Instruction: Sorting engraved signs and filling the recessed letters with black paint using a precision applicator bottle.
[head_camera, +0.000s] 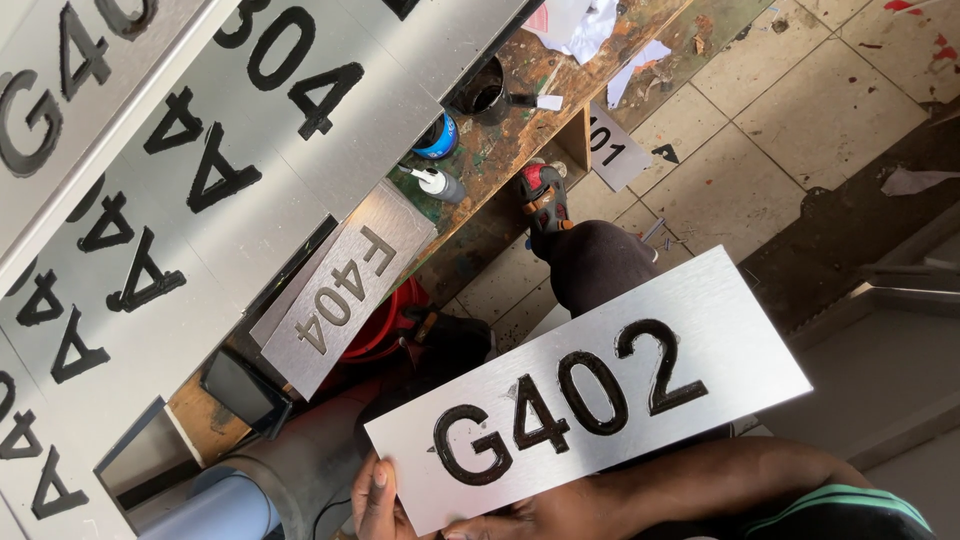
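In the head view, a brushed silver sign plate (590, 385) with raised black characters is held tilted in front of the person, approx. in the lower middle of the picture, above a dark knee. The left hand (378, 500) is closed on the plate's lower left corner: the thumb is laid flat on the front face, just beside the first black character, and the other fingers are hidden behind the plate. The right hand (510, 524) is seen at the bottom edge of the plate, with the forearm stretched along under it; the fingers are mostly cut off by the picture edge, so it cannot be told how far they are closed or if the plate is really grasped by them. To the left, several bigger silver panels (200, 150) w/ black characters are leaned, and a smaller sign plate (345, 290) is set near a red bucket (385, 325). A wooden workbench (530, 90) with a black cup (484, 92) and a small white bottle (437, 182) is seen above, a tiled floor (780, 110) to the right.
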